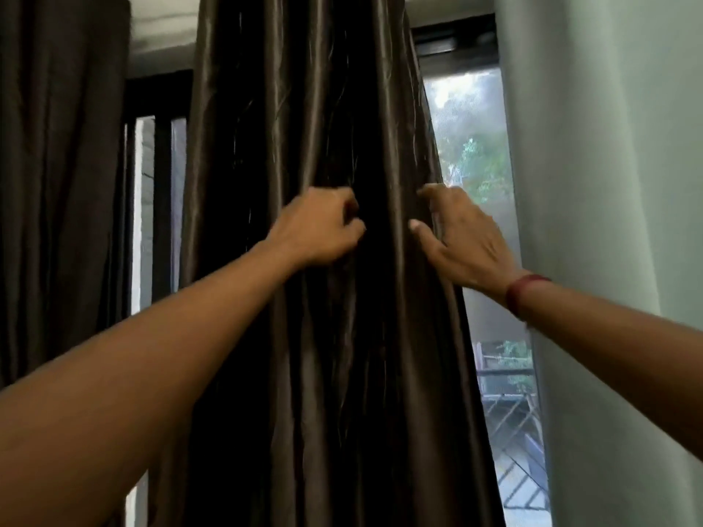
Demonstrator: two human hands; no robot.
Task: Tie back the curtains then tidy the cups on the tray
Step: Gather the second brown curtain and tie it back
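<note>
1. The brown satin curtain (304,108) hung in the middle of the view, in front of the window (475,146). Its long axis ran vertically, from above the top edge of the picture to below the bottom edge.
2. Its folds ran lengthwise. The bundle was narrower at hand height and spread wider towards the bottom, so its right edge slanted down and to the right.
3. The left hand (323,226) was closed on the curtain at mid-height. Its fingers were curled tight into a dark crease near the centre and gripped a pleat there.
4. The right hand (462,241) held the curtain's right edge at about the same height. Its thumb (416,225) pressed on the front of the cloth and the index finger curled over the fold above it. The remaining fingers were hidden by the back of the hand.
5. The two hands were near each other but apart, with a strip of shadowed pleats between them. Both forearms reached up and inward from the lower corners.
6. A red thread band (521,290) circled the right wrist.
7. A second dark curtain (57,146) hung at the far left, well apart from the held one, with black window bars (163,146) between them.
8. Right of the held curtain, the glass showed green trees (483,157) and a railing (506,374) outside.
9. A pale green wall (608,184) filled the right side.
</note>
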